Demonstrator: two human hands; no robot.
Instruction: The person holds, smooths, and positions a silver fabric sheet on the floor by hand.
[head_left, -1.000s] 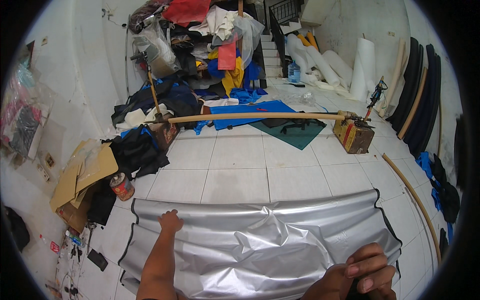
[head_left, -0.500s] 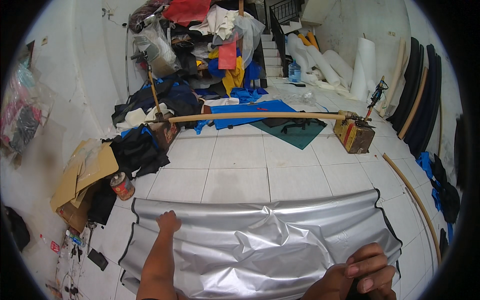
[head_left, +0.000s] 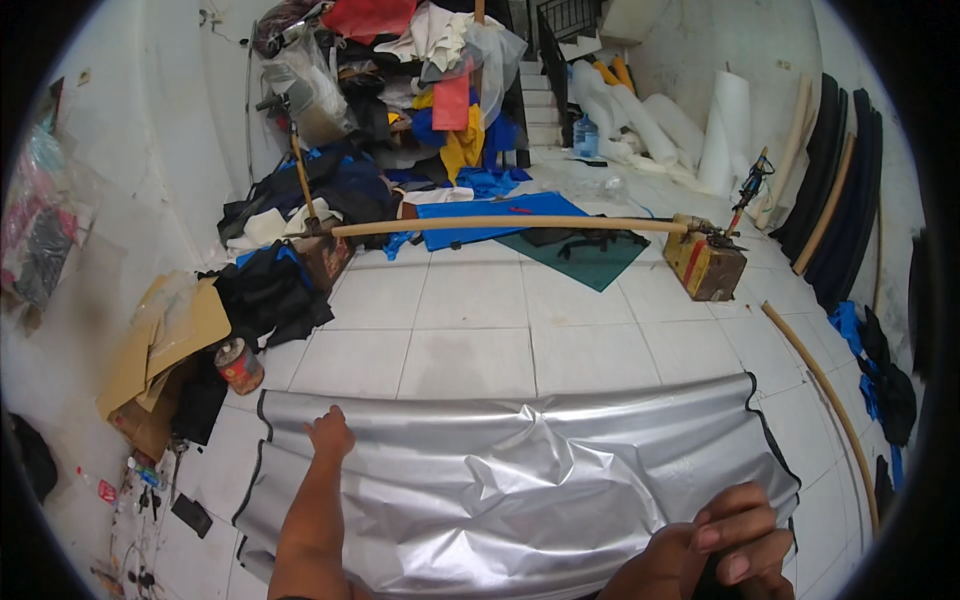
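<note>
A wide silver sheet [head_left: 420,500] with dark-bound side edges lies on the floor in front of me, creased in its middle. My left hand [head_left: 330,434] rests on its far left part, with the thumb and a forward finger apart and nothing seen in it. Close to me at the lower right, my right hand [head_left: 742,540] hangs above the sheet's near right part. Its fingers curl inward and no object shows in them. The sheet's near edge is partly hidden by my arms.
Beyond the sheet, a long tan pole [head_left: 500,224] spans between two boxes, the right one a yellow box [head_left: 705,268]. A round can [head_left: 238,366] and cardboard [head_left: 170,335] stand left. A curved tan tube [head_left: 825,400] lies right. Fabric heaps [head_left: 270,295] fill the back left.
My left hand has loosened from a closed fist, with the thumb and a finger now extended, staying near the same spot. The whole view has shifted slightly. My right hand looks unchanged.
</note>
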